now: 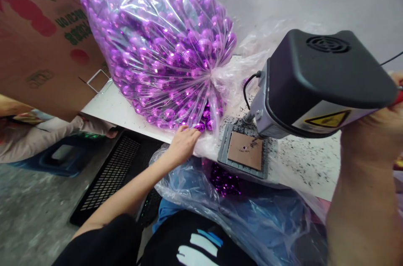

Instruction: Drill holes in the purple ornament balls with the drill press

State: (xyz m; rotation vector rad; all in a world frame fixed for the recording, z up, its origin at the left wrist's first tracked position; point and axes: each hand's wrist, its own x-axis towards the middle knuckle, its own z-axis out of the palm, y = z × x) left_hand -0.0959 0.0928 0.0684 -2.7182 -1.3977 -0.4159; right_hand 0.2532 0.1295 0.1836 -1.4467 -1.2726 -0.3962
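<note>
A: Faceted purple bauble (200, 126): where do we have it?
B: Right at the fingertips of our left hand (184, 142), low on the clear plastic bag (151, 43) bulging with more of its kind. Fingers bunched, palm down. Pinched or merely touched, we can't tell.
A: The plastic about it?
B: Gathered into a knot above our fingers. Just under that, a dark patch looks like an opening, though glare leaves us unsure. We'd do well to take one bauble by opposite sides and roll it clear, so the film doesn't snag or tear wider.
A: Beside the grip?
B: To its right, a grey base plate (224, 150) bearing a brown board (247, 157) with a small hole. Over that, a black bench drill (333, 64), by the look of it. Dark shavings litter the white tabletop (310, 169).
A: Our right hand (387, 115)?
B: Far right of the left, mostly behind the drill's head, near something red; its grip we can't make out. Best kept steady, we judge, while the left works.
A: Below the grip?
B: Clear sheeting (267, 215) over our lap, purple glitter (225, 180) showing.
</note>
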